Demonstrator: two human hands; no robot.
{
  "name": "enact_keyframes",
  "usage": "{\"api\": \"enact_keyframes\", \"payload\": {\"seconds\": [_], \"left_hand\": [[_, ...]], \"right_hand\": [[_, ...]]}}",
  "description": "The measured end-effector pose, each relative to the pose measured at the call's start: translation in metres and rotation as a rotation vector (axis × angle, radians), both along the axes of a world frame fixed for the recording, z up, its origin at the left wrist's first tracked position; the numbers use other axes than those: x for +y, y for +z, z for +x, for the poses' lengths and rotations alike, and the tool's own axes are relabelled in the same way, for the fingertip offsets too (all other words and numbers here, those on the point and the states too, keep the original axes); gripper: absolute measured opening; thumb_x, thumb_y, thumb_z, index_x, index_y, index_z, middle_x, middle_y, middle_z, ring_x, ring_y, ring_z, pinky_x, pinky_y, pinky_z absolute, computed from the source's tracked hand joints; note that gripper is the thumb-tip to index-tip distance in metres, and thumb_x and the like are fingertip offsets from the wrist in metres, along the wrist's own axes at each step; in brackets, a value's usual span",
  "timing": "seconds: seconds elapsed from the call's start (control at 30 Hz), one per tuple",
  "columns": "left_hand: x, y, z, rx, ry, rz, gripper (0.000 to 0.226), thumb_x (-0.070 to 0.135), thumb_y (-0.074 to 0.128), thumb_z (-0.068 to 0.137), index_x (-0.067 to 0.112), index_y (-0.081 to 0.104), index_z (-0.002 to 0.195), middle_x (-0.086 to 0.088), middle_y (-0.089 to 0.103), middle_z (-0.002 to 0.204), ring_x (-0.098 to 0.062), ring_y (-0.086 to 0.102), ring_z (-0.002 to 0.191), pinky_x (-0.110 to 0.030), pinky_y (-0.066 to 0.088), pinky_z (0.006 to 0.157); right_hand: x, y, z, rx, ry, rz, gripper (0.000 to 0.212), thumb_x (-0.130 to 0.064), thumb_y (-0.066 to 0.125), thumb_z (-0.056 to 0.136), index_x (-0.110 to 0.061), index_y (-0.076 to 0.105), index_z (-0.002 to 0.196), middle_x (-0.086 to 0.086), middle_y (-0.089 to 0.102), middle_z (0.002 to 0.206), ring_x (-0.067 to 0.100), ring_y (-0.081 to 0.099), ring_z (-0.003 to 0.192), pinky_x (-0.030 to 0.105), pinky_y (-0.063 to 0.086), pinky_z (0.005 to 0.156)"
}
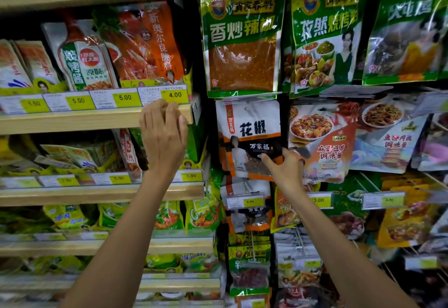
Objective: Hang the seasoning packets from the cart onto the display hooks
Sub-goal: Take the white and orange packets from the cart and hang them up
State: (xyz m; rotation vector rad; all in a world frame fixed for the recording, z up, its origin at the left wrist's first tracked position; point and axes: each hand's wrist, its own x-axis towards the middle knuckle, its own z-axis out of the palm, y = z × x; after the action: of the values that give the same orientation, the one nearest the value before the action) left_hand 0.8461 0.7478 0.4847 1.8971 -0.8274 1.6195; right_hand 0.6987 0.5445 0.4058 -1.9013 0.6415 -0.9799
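I observe right hand [286, 169] pinching peppercorn packet [249, 130], packet rising above the pinch; left hand [163, 138] hooks shelf edge [97, 120]

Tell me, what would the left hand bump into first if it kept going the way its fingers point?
The left hand would likely meet the wooden shelf edge first; its fingers seem already at it, with the 4.00 price tag just above. Depth is unclear.
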Motion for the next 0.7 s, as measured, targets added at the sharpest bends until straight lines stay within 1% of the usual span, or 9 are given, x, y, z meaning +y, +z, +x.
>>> {"api": "enact_keyframes", "payload": {"seconds": [0.07,0.13,0.23,0.33,0.47,0.53,0.57,0.6,0.7], "left_hand": [[0.000,0.000,-0.001,0.012,0.003,0.001,0.023,0.018,0.042,0.098,0.002,0.056,0.107,-0.023,0.055,0.107,-0.033,0.044,0.105,-0.043,0.035,0.096],[-0.001,0.000,-0.002,0.024,0.006,0.001,0.025,0.018,0.042,0.098,0.001,0.057,0.108,-0.023,0.055,0.107,-0.033,0.043,0.105,-0.044,0.035,0.097],[0.000,0.001,-0.003,0.036,0.009,0.009,0.025,0.018,0.042,0.098,0.000,0.058,0.108,-0.023,0.056,0.108,-0.033,0.043,0.106,-0.045,0.035,0.098],[0.002,0.001,-0.003,0.035,0.004,0.025,0.024,0.017,0.043,0.097,0.000,0.058,0.107,-0.023,0.056,0.107,-0.032,0.043,0.107,-0.045,0.036,0.098],[0.003,0.002,-0.004,0.037,0.002,0.047,0.023,0.016,0.044,0.097,0.000,0.057,0.107,-0.023,0.056,0.107,-0.032,0.042,0.106,-0.045,0.036,0.097],[0.004,0.003,-0.006,0.044,0.000,0.053,0.023,0.016,0.044,0.097,0.000,0.057,0.107,-0.023,0.056,0.107,-0.032,0.042,0.106,-0.045,0.036,0.097],[0.004,0.003,-0.007,0.052,-0.002,0.055,0.023,0.016,0.044,0.097,0.000,0.057,0.108,-0.024,0.056,0.107,-0.032,0.042,0.106,-0.045,0.036,0.097],[0.004,0.003,-0.008,0.065,-0.006,0.054,0.024,0.016,0.044,0.097,-0.001,0.057,0.109,-0.024,0.056,0.108,-0.033,0.043,0.107,-0.045,0.036,0.098],[0.002,0.005,-0.017,0.108,-0.017,0.030,0.028,0.015,0.043,0.097,-0.004,0.057,0.113,-0.026,0.056,0.115,-0.040,0.050,0.111,-0.047,0.035,0.103]], "right_hand": [[0.000,0.002,0.002,0.039,-0.117,-0.094,0.050,-0.031,0.068,0.088,0.009,0.059,0.118,-0.003,0.045,0.062,0.009,0.049,0.057,0.003,0.037,0.052],[0.000,0.008,0.008,0.068,-0.191,-0.112,0.050,-0.033,0.070,0.086,0.007,0.061,0.115,-0.002,0.038,0.053,0.008,0.041,0.048,0.012,0.036,0.046],[0.003,0.014,0.019,0.095,-0.228,-0.094,0.044,-0.034,0.072,0.084,0.005,0.063,0.103,-0.003,0.037,0.049,0.005,0.034,0.044,0.019,0.030,0.040],[0.004,0.017,0.027,0.091,-0.248,-0.055,0.036,-0.031,0.075,0.083,0.001,0.060,0.087,-0.004,0.036,0.046,0.004,0.033,0.044,0.010,0.034,0.046],[-0.002,0.018,0.035,0.105,-0.249,-0.012,0.041,-0.031,0.073,0.084,0.005,0.062,0.100,-0.002,0.042,0.049,0.008,0.040,0.046,0.026,0.025,0.043],[-0.003,0.019,0.031,0.120,-0.229,-0.017,0.041,-0.031,0.072,0.085,0.004,0.063,0.103,0.005,0.057,0.060,0.021,0.055,0.057,0.028,0.029,0.046],[-0.002,0.019,0.027,0.109,-0.215,-0.019,0.040,-0.030,0.072,0.086,0.003,0.063,0.107,0.010,0.065,0.072,0.027,0.063,0.071,0.029,0.033,0.052],[0.000,0.018,0.023,0.083,-0.200,-0.023,0.039,-0.027,0.072,0.086,0.003,0.063,0.111,0.013,0.069,0.084,0.029,0.064,0.083,0.025,0.035,0.059],[0.011,0.015,0.002,0.023,-0.156,-0.025,0.034,-0.017,0.066,0.091,0.005,0.058,0.116,0.011,0.062,0.096,0.027,0.060,0.096,0.019,0.036,0.070]]}}
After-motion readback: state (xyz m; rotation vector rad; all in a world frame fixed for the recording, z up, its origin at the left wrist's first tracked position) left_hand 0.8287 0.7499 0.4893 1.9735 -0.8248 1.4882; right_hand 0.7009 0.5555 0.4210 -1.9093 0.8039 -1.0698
